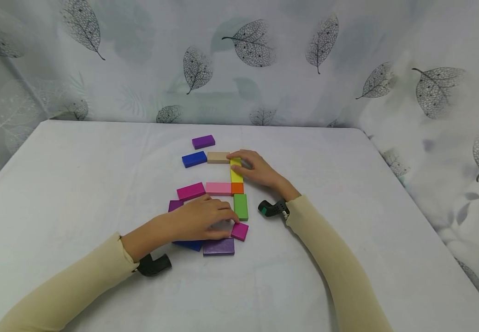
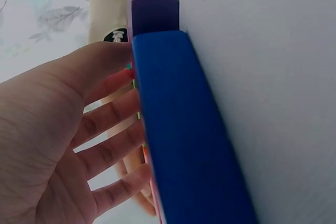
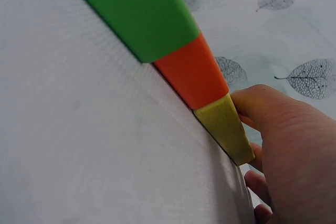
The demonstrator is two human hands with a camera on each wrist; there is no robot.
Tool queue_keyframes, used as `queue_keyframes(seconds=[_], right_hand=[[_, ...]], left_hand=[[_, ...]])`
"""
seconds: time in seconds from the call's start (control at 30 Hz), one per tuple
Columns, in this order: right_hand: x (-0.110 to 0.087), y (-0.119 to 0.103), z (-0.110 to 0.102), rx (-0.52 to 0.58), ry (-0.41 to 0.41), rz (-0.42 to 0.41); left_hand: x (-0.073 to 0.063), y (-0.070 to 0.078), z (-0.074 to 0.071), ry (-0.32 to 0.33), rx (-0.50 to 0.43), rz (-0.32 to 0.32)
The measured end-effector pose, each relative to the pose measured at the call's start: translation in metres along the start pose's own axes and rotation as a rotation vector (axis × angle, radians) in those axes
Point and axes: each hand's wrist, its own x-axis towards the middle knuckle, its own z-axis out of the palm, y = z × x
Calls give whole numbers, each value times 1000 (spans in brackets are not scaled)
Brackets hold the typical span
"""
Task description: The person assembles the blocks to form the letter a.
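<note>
Both hands are at an S-shaped line of coloured wooden blocks on the table. My left hand (image 1: 202,216) has thumb and index finger at the corners of a small magenta block (image 1: 239,231), pinching it beside a purple block (image 1: 218,247). A blue block (image 2: 178,129) fills much of the left wrist view. My right hand (image 1: 260,170) holds a yellow block (image 1: 237,177) between thumb and index finger. This block touches an orange block (image 1: 237,188), with a green block (image 1: 241,206) below. The left hand covers part of the line.
At the line's far end lie a purple block (image 1: 204,141), a blue block (image 1: 194,159) and a tan block (image 1: 218,157). Pink (image 1: 218,188) and magenta (image 1: 191,191) blocks form its middle. A white cloth (image 1: 98,184) covers the table; leaf-print fabric (image 1: 139,60) hangs behind.
</note>
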Motion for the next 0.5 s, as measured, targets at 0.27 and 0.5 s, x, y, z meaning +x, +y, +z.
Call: queue_keyframes(seconds=[0.27,0.5], right_hand=[[-1,0,0,-9,-4,29],[-1,0,0,-2,2,-1]], left_hand=[[5,0,3,-2,11,11],[2,2,-1,-19,-35,-43]])
